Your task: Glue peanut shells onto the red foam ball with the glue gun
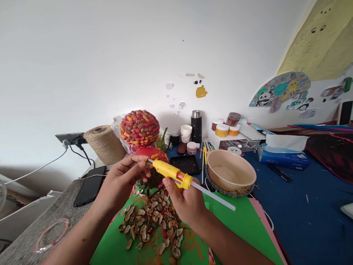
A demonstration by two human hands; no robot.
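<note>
My right hand (187,202) grips a yellow hot glue gun (168,172) by its handle, and a clear glue stick (216,198) juts from its back end. Its nozzle points left and meets a small peanut shell that my left hand (128,171) pinches between thumb and fingers. Just behind my hands is a rounded red form (147,151) partly covered in painted shells; my hands hide much of it. Below them, many loose peanut shells (154,217) lie scattered on a paint-stained green sheet (234,228).
A ball covered in red and orange shells (140,129) stands behind. Right of my hands sits a beige bowl (231,171). A twine spool (104,143), phone (90,186), black thermos (196,127), paint jars (222,130) and tissue pack (284,152) surround the work area.
</note>
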